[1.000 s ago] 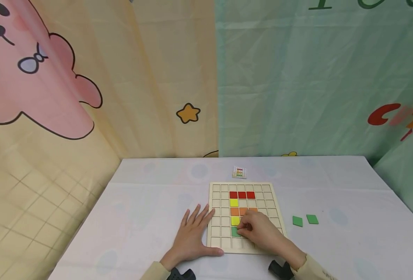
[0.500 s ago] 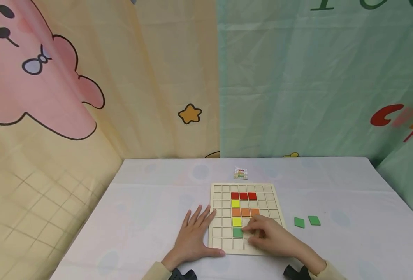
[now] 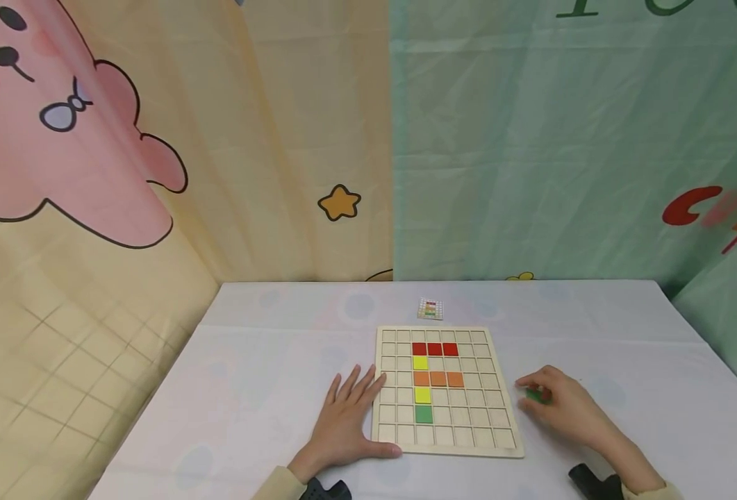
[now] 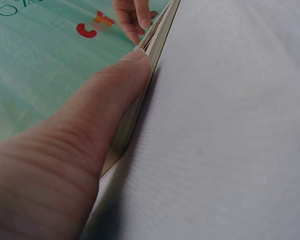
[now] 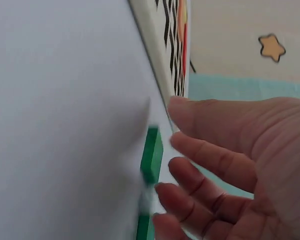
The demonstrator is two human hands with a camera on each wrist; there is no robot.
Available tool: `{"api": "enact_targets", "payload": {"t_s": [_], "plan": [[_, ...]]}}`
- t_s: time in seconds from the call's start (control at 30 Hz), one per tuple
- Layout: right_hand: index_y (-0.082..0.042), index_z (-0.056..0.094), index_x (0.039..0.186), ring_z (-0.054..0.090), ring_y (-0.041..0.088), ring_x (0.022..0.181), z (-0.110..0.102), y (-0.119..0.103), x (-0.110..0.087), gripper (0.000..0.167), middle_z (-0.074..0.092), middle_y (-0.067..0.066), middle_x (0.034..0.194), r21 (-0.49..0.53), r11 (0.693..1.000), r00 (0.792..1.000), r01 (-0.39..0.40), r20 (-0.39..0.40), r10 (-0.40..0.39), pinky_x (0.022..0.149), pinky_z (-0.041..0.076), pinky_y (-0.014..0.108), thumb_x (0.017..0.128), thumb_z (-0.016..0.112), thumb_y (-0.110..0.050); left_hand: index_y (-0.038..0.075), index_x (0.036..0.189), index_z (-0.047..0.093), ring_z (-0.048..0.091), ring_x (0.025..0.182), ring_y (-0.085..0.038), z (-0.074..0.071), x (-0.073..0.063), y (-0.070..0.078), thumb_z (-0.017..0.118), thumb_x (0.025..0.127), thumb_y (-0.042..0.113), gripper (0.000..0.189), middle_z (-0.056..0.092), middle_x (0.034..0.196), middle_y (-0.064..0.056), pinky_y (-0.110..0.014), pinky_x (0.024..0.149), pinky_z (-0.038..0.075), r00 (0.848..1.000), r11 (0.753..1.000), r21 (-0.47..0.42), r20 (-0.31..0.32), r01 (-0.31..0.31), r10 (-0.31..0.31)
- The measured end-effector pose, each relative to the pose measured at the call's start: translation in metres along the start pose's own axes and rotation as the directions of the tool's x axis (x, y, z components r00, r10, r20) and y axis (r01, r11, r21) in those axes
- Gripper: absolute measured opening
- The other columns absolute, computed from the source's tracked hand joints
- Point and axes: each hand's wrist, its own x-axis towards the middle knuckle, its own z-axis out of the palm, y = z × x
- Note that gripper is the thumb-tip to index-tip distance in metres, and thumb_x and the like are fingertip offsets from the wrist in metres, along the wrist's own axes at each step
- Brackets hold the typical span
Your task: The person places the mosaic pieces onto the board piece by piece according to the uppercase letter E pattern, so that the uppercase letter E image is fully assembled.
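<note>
A pale wooden grid board [image 3: 468, 437] lies on the table, holding red tiles [image 3: 434, 349], yellow tiles [image 3: 421, 395], orange tiles [image 3: 438, 379] and one green tile [image 3: 424, 414]. Fingers spread, my left hand [image 3: 343, 425] rests at the board's left edge. In the left wrist view its thumb [image 4: 102, 95] presses along the board's side. My right hand [image 3: 562, 408] hovers right of the board over a loose green tile [image 3: 538, 396], partly hidden by its bent fingers. The right wrist view shows that tile [image 5: 152, 155] just beyond the parted thumb and fingers, with a second green tile [image 5: 144, 229] beside it.
A small pattern card [image 3: 430, 309] lies behind the board on the white-covered table [image 3: 268, 361]. Printed curtains [image 3: 518, 153] hang along the back and sides. Black wrist straps [image 3: 593, 482] sit on the forearms.
My right hand has left the green tile in the board and moved right to the loose green tiles. The left hand has stayed at the board's edge.
</note>
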Motion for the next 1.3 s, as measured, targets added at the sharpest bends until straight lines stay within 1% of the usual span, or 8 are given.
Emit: {"api": "enact_targets", "payload": {"t_s": [0.17,0.27,0.53,0.7,0.83,0.93,1.13,1.3], "plan": [[0.002,0.071,0.102,0.039,0.013,0.063,-0.012,0.012,-0.004,0.032,0.050,-0.002,0.079,-0.097,0.987,0.990,-0.129,0.044,0.133,0.049,0.033,0.025,0.076,0.079,-0.015,0.020,0.152,0.025,0.002,0.143,-0.025,0.000,0.000,-0.001,0.049,0.063,0.089,0.115,0.016,0.157,0.001,-0.049,0.113,-0.003,1.000,1.000,0.000,-0.004,-0.004,0.004],[0.003,0.072,0.100,0.040,0.015,0.064,-0.015,0.014,-0.003,0.031,0.052,-0.002,0.078,-0.102,0.982,0.984,-0.160,0.059,0.167,0.049,0.034,0.025,0.075,0.080,-0.014,0.020,0.152,0.025,0.003,0.143,-0.025,0.000,-0.001,-0.001,0.049,0.063,0.089,0.114,0.016,0.157,0.000,-0.049,0.113,-0.002,1.000,1.000,0.006,-0.013,-0.008,0.008],[-0.004,0.069,0.089,0.041,0.014,0.064,-0.011,0.014,-0.003,0.023,0.052,-0.002,0.079,-0.059,0.992,0.991,-0.113,0.061,0.117,0.051,0.036,0.025,0.071,0.082,-0.009,0.019,0.151,0.026,0.004,0.143,-0.025,0.001,-0.002,-0.002,0.050,0.063,0.088,0.115,0.017,0.157,0.000,-0.050,0.113,-0.001,1.000,1.000,0.003,-0.019,-0.011,0.011],[-0.005,0.063,0.089,0.041,0.014,0.065,-0.004,0.012,-0.003,0.027,0.048,-0.001,0.078,-0.049,0.995,0.995,-0.089,0.044,0.092,0.052,0.036,0.025,0.073,0.082,-0.018,0.019,0.151,0.027,0.005,0.143,-0.026,0.002,-0.002,-0.003,0.050,0.063,0.088,0.114,0.018,0.157,-0.001,-0.050,0.113,-0.001,0.999,1.000,0.000,-0.033,-0.022,0.022],[-0.008,0.061,0.084,0.039,0.014,0.064,0.000,0.010,-0.004,0.029,0.045,0.001,0.078,-0.064,0.992,0.994,-0.107,0.002,0.108,0.052,0.033,0.026,0.073,0.083,-0.022,0.018,0.151,0.028,0.006,0.143,-0.027,0.002,-0.002,-0.003,0.051,0.063,0.088,0.114,0.019,0.156,-0.002,-0.050,0.113,0.000,0.998,0.999,0.007,-0.045,-0.032,0.032],[-0.009,0.059,0.083,0.038,0.015,0.064,0.000,0.007,-0.004,0.031,0.043,0.002,0.077,-0.063,0.990,0.992,-0.127,-0.012,0.127,0.052,0.032,0.026,0.069,0.085,-0.020,0.018,0.151,0.027,0.005,0.143,-0.026,0.001,-0.002,-0.002,0.052,0.063,0.087,0.115,0.019,0.157,-0.002,-0.050,0.113,-0.001,0.999,1.000,0.008,-0.033,-0.025,0.025],[-0.009,0.055,0.082,0.044,0.011,0.060,-0.001,0.001,-0.003,0.032,0.047,-0.003,0.068,0.026,0.991,0.991,-0.134,-0.013,0.134,0.049,0.037,0.024,0.069,0.084,-0.009,0.019,0.152,0.026,0.002,0.144,-0.024,-0.001,-0.001,-0.001,0.053,0.063,0.086,0.115,0.018,0.157,-0.001,-0.048,0.113,-0.003,1.000,1.000,0.011,-0.005,-0.005,0.005],[-0.013,0.054,0.078,0.044,0.004,0.058,0.002,-0.006,-0.002,0.030,0.048,-0.008,0.065,0.042,0.999,0.991,-0.032,-0.125,0.037,0.049,0.040,0.022,0.071,0.081,-0.002,0.019,0.152,0.026,0.002,0.144,-0.024,-0.002,-0.001,0.000,0.052,0.063,0.087,0.115,0.017,0.157,-0.001,-0.048,0.113,-0.004,1.000,1.000,0.017,-0.003,-0.004,0.004]]}}
